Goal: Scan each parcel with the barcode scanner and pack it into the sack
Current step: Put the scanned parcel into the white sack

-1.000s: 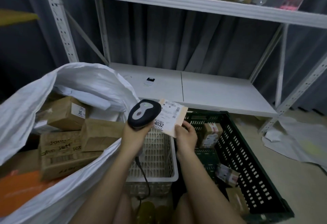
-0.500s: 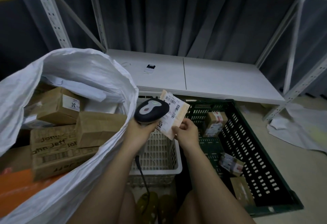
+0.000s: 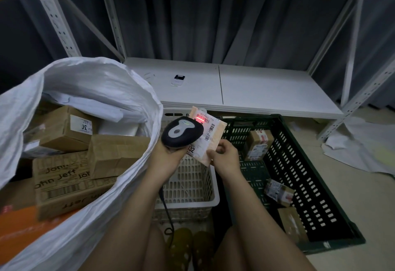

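Observation:
My left hand (image 3: 168,153) grips a black and grey barcode scanner (image 3: 181,131) with a cable hanging down. My right hand (image 3: 224,153) pinches the lower edge of a flat tan parcel (image 3: 210,140) with a white label. The scanner points at the label, and a red light glows on the barcode near the parcel's top. A big white sack (image 3: 119,91) stands open at the left, filled with several cardboard boxes (image 3: 115,155).
A dark green crate (image 3: 303,176) at the right holds several small parcels (image 3: 257,144). A white slotted basket (image 3: 192,183) sits under my hands. A low white shelf (image 3: 256,91) with a small device (image 3: 178,79) lies behind. Loose paper lies on the floor at right.
The scanner's red light has come on over the parcel's barcode. The camera has tilted down a little; both hands keep their hold.

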A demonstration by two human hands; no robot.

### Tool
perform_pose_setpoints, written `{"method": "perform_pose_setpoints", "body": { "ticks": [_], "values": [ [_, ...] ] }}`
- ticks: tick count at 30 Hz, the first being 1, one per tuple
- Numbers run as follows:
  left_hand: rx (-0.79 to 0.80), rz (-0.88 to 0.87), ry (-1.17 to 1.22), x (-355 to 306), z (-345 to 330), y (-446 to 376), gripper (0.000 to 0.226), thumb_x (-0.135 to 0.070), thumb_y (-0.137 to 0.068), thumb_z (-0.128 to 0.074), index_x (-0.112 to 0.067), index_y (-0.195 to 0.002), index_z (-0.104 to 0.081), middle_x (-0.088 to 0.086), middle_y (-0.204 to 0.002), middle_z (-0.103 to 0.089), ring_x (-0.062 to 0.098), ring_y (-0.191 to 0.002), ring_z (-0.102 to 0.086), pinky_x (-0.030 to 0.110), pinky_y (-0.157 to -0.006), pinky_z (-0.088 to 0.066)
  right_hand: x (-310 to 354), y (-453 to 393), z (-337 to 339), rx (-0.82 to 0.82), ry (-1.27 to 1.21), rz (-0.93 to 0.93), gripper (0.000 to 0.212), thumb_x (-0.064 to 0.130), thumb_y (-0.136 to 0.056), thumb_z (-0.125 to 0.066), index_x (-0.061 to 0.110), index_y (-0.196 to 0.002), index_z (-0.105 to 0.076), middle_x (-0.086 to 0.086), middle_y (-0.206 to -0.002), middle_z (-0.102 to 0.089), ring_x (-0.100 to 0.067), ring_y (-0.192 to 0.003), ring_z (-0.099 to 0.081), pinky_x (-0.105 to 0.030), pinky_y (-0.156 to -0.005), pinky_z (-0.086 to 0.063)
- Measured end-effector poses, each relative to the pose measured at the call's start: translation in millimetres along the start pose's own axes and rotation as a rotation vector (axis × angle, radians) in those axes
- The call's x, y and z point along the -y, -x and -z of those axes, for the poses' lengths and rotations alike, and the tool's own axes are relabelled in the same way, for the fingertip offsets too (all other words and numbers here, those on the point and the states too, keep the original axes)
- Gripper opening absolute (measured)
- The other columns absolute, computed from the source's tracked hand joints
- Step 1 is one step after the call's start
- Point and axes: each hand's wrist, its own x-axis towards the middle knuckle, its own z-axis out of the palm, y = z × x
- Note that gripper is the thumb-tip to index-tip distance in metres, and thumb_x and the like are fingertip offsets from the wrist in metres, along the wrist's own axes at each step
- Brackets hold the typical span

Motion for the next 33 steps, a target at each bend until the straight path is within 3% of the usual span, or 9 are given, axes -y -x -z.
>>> {"method": "perform_pose_setpoints", "body": {
  "ticks": [3,5,10,14,20,22,25,29,33],
  "values": [
    [-0.008,0.002,0.015,-2,-2,1,0.048,-0.010,-0.079,-0.077,-0.016,-0.123,-0.059,0.001,-0.115,-0.067,0.014,-0.107,-0.062,0.028,-0.091,-0.050,1,1,1,-0.002,0.001,0.008,0.030,-0.003,-0.088,-0.060,0.027,-0.091,-0.057,-0.002,-0.099,-0.069,-0.018,-0.093,-0.067,-0.045,-0.087,-0.057],
    [-0.013,-0.002,0.026,-6,-2,2,0.043,-0.005,-0.079,-0.075,-0.018,-0.116,-0.059,0.000,-0.107,-0.067,0.012,-0.098,-0.063,0.018,-0.081,-0.052,2,2,1,-0.007,-0.003,0.010,0.030,-0.002,-0.088,-0.060,0.027,-0.090,-0.057,-0.002,-0.097,-0.069,-0.018,-0.092,-0.067,-0.044,-0.085,-0.057],
    [-0.053,-0.028,0.049,-14,-4,10,0.043,-0.007,-0.078,-0.077,-0.023,-0.112,-0.057,-0.019,-0.098,-0.061,-0.014,-0.086,-0.057,0.000,-0.069,-0.044,12,11,3,-0.111,-0.065,0.074,0.020,-0.001,-0.090,-0.058,0.017,-0.098,-0.060,0.003,-0.089,-0.066,-0.015,-0.087,-0.064,-0.025,-0.072,-0.052],
    [-0.148,0.002,0.068,-23,-3,20,0.043,-0.017,-0.077,-0.080,-0.004,-0.114,-0.063,0.007,-0.106,-0.071,0.017,-0.101,-0.066,0.000,-0.066,-0.045,23,34,-3,-0.177,-0.263,0.113,0.019,0.000,-0.092,-0.056,0.014,-0.104,-0.060,0.000,-0.094,-0.066,-0.008,-0.083,-0.063,-0.017,-0.067,-0.049],
    [-0.193,-0.077,0.122,-58,33,48,0.042,-0.014,-0.078,-0.078,-0.007,-0.116,-0.062,0.006,-0.107,-0.069,0.019,-0.102,-0.065,0.009,-0.073,-0.051,59,70,-10,-0.210,-0.369,0.295,0.020,0.003,-0.094,-0.057,0.012,-0.111,-0.061,0.007,-0.096,-0.064,0.000,-0.082,-0.062,-0.011,-0.063,-0.051],
    [-0.209,-0.096,0.126,-69,56,59,0.036,-0.018,-0.078,-0.077,-0.008,-0.110,-0.064,0.003,-0.099,-0.070,0.018,-0.099,-0.066,0.009,-0.072,-0.051,75,81,-16,-0.173,-0.370,0.354,0.022,0.004,-0.094,-0.057,0.010,-0.114,-0.061,0.005,-0.097,-0.065,0.003,-0.078,-0.063,-0.010,-0.061,-0.050],
    [-0.293,-0.120,0.166,-84,91,78,0.036,-0.025,-0.074,-0.081,-0.022,-0.105,-0.064,0.002,-0.101,-0.071,0.021,-0.100,-0.066,0.031,-0.087,-0.055,96,97,-37,-0.048,-0.271,0.470,0.018,0.004,-0.094,-0.057,0.013,-0.109,-0.063,0.008,-0.093,-0.066,0.007,-0.073,-0.063,-0.013,-0.063,-0.053],
    [-0.421,-0.151,0.192,-94,142,107,0.035,-0.015,-0.079,-0.078,-0.027,-0.106,-0.059,-0.010,-0.102,-0.067,0.004,-0.095,-0.062,0.008,-0.077,-0.048,107,116,-78,0.193,-0.054,0.582,0.018,0.010,-0.093,-0.061,0.027,-0.096,-0.065,0.007,-0.091,-0.068,-0.006,-0.082,-0.065,-0.023,-0.073,-0.056],
    [-0.543,-0.161,0.176,-101,203,142,0.039,-0.015,-0.081,-0.075,-0.035,-0.106,-0.053,-0.025,-0.097,-0.059,-0.011,-0.087,-0.054,0.010,-0.077,-0.045,108,133,-124,0.458,0.138,0.702,0.020,0.008,-0.091,-0.064,0.027,-0.085,-0.067,0.012,-0.083,-0.068,0.003,-0.076,-0.061,-0.018,-0.073,-0.051]
  ]
}}
